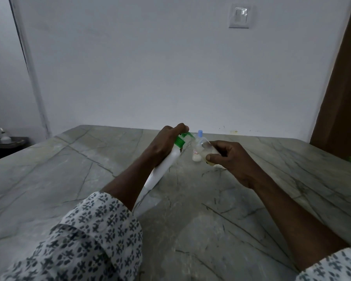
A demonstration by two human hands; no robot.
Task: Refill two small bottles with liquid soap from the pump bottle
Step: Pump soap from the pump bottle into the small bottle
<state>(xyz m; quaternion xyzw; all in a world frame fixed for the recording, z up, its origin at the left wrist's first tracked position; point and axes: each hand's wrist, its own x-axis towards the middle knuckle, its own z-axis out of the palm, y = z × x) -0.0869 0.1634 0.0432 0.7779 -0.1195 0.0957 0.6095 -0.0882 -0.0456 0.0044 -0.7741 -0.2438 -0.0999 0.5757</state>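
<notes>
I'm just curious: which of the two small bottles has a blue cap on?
The upright bottle standing on the table. The other bottle, held tilted in the right hand at the spout of the green pump, shows no cap.

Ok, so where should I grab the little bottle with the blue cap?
Probably take the blue-capped bottle round its body, just under the cap, reaching down from above. It stands upright on the table, and the pump bottle in the left hand and the clear bottle in the right hand crowd its near sides.
</notes>
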